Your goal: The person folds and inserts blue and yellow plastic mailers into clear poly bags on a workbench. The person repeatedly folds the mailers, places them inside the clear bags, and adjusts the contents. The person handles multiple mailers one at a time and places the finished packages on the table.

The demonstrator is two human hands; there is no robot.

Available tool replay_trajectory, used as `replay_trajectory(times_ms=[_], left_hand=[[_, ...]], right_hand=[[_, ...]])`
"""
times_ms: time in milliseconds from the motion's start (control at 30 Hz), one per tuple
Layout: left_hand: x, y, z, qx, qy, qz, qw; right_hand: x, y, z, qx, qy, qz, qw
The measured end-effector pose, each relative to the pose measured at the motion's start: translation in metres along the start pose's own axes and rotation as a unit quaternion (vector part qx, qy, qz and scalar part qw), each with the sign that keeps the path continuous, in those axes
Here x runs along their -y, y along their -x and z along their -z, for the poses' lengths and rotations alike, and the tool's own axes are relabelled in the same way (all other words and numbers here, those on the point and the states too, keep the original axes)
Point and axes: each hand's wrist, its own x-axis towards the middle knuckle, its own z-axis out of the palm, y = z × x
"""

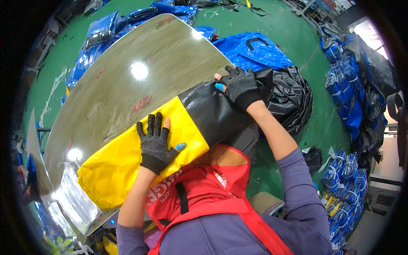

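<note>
A long piece of plastic-coated fabric, part yellow and part black, lies along the near edge of the table. My left hand, in a black dotted glove, rests flat on the yellow part with its fingers spread. On the black part near the table's right edge lies my right hand, gloved alike, palm down with fingers apart. Blue shows on the thumb of each hand. Past my right hand the black material bunches up and hangs off the table, so its far end is hidden.
Clear plastic bags lie at the table's near left corner. A blue sheet sits beyond the right edge. Blue wrapped packs line the far side. Tied blue bundles are piled on the green floor at right.
</note>
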Motion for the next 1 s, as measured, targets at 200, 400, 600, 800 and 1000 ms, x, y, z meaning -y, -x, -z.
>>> replay_trajectory(times_ms=[200, 400, 600, 800, 1000], left_hand=[[-0.067, -0.070, -0.023, -0.057, 0.044, -0.041, 0.997], [-0.068, -0.072, -0.034, -0.050, 0.052, -0.026, 0.997], [-0.061, -0.070, -0.057, -0.069, 0.240, -0.065, 0.966], [-0.051, 0.014, -0.036, 0.138, 0.470, 0.147, 0.859], [-0.059, 0.046, 0.090, 0.073, 0.167, -0.250, 0.951]], right_hand=[[-0.004, 0.031, 0.007, -0.210, -0.051, 0.016, 0.976], [-0.025, 0.090, -0.015, -0.216, -0.744, -0.369, 0.514], [0.078, 0.094, 0.032, -0.292, -0.549, -0.101, 0.777], [0.153, 0.074, 0.054, -0.173, -0.283, 0.183, 0.925], [0.165, 0.090, 0.020, -0.036, -0.331, 0.211, 0.919]])
